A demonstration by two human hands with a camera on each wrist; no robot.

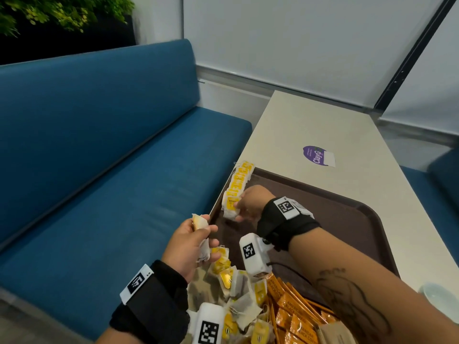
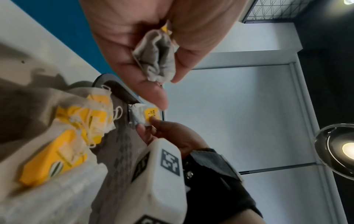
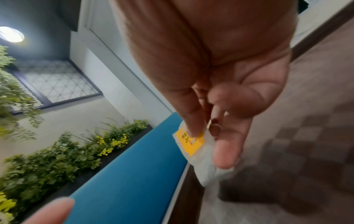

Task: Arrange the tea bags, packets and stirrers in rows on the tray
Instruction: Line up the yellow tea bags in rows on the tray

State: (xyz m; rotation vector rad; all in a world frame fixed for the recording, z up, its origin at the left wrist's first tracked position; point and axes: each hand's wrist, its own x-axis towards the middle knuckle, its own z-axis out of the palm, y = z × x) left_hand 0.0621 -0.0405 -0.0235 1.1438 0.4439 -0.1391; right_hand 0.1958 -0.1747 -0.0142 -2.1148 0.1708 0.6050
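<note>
On the brown tray (image 1: 347, 219), the right hand (image 1: 250, 202) pinches a yellow-tagged tea bag (image 1: 231, 207) at the near end of the tea-bag row (image 1: 239, 180) along the tray's left rim. The left hand (image 1: 188, 247) grips another crumpled tea bag (image 2: 157, 60) above the loose pile (image 1: 238, 294) at the tray's near end, beside orange packets (image 1: 295, 306).

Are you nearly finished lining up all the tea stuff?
Not nearly. One row of tea bags runs along the tray edge. The right hand is adding another tea bag to it; the left hand holds spare bags. A loose pile of tea bags and the orange packets remain unsorted.
</note>
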